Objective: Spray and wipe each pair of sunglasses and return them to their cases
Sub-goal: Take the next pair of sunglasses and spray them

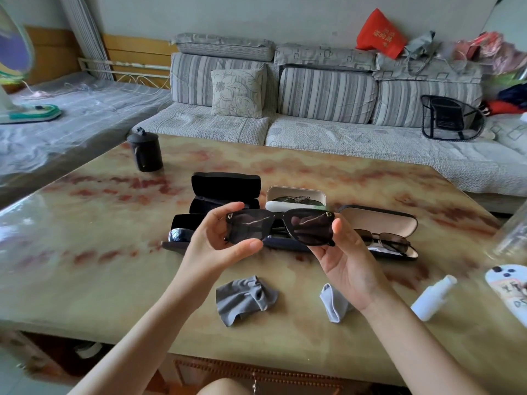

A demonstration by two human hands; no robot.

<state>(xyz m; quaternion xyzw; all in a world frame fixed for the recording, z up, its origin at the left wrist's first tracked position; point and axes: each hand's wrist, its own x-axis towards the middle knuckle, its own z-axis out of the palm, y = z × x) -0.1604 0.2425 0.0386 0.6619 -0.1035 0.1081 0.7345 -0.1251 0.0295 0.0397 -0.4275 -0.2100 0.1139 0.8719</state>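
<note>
Left hand (pixel 225 238): pinches one end of the black sunglasses (pixel 281 228), frame centre.
Right hand (pixel 342 260): grips the other end, above the counter (pixel 85 252).
Grey cloth (pixel 245 299): unheld, lower centre.
Spray bottle (pixel 433 297): lying lower right.
White case (pixel 295 195), right case (pixel 379 220): open, each holding a pair.
Progress: judged mid-task; held pair not yet cased.

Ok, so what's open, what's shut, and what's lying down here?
Black sunglasses: held up between left hand and right hand.
Black case: open.
White case: open, dark pair inside.
Cream-lined case: open, thin-framed pair inside.
Spray bottle: lying on its side.
Grey cloth, smaller cloth: crumpled.
Dark mug: lid on.
</note>
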